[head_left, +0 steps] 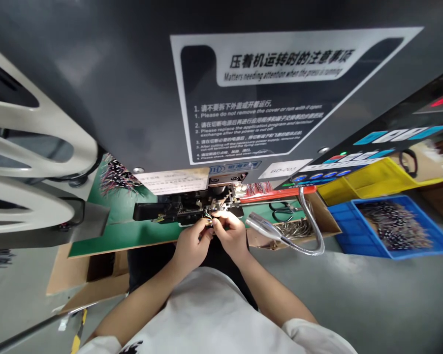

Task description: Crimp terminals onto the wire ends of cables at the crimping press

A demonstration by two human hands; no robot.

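We hold a few thin wires (208, 216) at the front foot of the press (151, 98), just before its black tooling (184, 211). Our left hand (192, 245) pinches them between thumb and fingers; our right hand (230, 235) has its fingertips closed on them from the other side. Under the press we have a green tabletop (121, 235), with a heap of wires (118, 178) left of the press. To the right of its tooling we see a red strip (280, 194), a black-handled tool (282, 211), a gooseneck lamp (263, 227) and a cardboard box (328, 222) of loose pieces. Farther right of the press stand a blue bin (347, 228) full of wires and yellow bins (334, 191). Left of the press looms an off-white spoked frame (79, 147); lower down, an open carton (68, 270). Beneath the press and all round us runs grey floor (354, 305).
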